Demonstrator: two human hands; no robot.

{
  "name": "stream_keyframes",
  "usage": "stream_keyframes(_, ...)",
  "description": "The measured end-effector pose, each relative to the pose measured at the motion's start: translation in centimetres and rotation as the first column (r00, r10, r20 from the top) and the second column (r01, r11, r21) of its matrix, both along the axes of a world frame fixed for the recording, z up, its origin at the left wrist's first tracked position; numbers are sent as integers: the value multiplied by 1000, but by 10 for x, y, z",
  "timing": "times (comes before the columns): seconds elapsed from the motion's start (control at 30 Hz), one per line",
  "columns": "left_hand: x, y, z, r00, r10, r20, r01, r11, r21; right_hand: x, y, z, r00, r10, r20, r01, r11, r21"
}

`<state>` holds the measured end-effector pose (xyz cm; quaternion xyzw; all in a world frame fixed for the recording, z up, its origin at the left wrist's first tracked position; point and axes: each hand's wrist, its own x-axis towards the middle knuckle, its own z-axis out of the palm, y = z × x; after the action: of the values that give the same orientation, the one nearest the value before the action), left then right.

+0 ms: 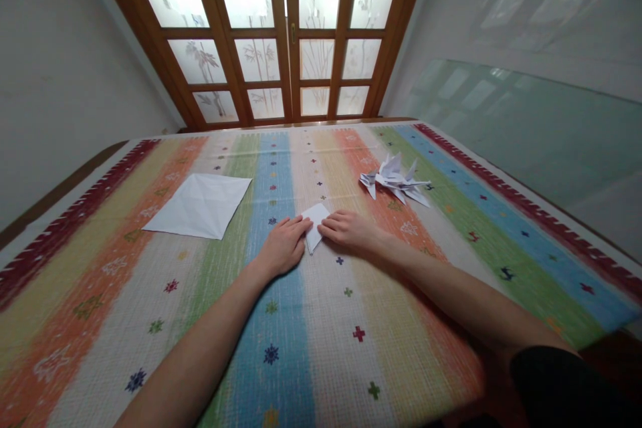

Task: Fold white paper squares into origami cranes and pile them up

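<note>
A small folded white paper [315, 224] lies on the striped tablecloth [321, 321] near the table's middle. My left hand [283, 245] rests on its left edge, fingers together and pressing down on the paper. My right hand [348, 229] presses its right edge with the fingertips. Both hands lie flat against the cloth, holding the fold between them.
A creased, unfolded white square sheet [199, 205] lies to the left. Several finished folded paper figures [394, 180] sit in a cluster at the back right. Wooden glazed doors [281, 33] stand beyond the table's far edge; a wall runs along the right.
</note>
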<state>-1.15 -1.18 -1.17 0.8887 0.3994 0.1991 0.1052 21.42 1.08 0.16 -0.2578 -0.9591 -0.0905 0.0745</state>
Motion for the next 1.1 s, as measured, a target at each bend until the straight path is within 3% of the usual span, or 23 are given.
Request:
stream_keyframes(0.1,-1,0,-1,986,23,167,-38,995,90,-2,-4,1,967,-60,-246,42,996,-81)
stream_keyframes(0.13,-1,0,0,967,36,251,-66,991,116,-4,-6,2,917,-117,-382,65,987,-145)
stream_keyframes(0.2,-1,0,2,905,65,420,-117,988,100,-8,-10,5,728,-288,-622,76,936,-344)
stream_keyframes(0.3,0,2,3,767,159,622,-132,987,-90,-19,-18,7,409,-575,-708,-71,754,-653)
stream_keyframes(0.4,1,6,2,602,319,732,-100,940,-328,-29,-25,3,278,-750,-600,-234,553,-800)
stream_keyframes(0.47,2,8,1,537,392,747,-73,904,-422,-33,-30,0,260,-809,-527,-302,450,-841)
stream_keyframes(0.53,3,9,2,511,420,750,-57,887,-458,-33,-35,-3,293,-814,-501,-357,393,-847)
stream_keyframes(0.67,6,8,4,512,438,739,-69,878,-473,-34,-48,-3,451,-689,-567,-505,327,-799)
stream_keyframes(0.8,13,2,4,572,450,686,-148,879,-453,-41,-60,-4,526,-670,-524,-444,309,-841)
stream_keyframes(0.87,17,-2,3,588,451,671,-205,886,-416,-47,-63,-7,505,-715,-483,-375,321,-869)
stream_keyframes(0.97,21,-7,2,611,441,658,-261,896,-358,-56,-61,-11,408,-801,-438,-309,330,-892)
stream_keyframes(1.1,21,-11,3,680,398,616,-278,917,-286,-64,-56,-15,290,-843,-452,-315,362,-877)
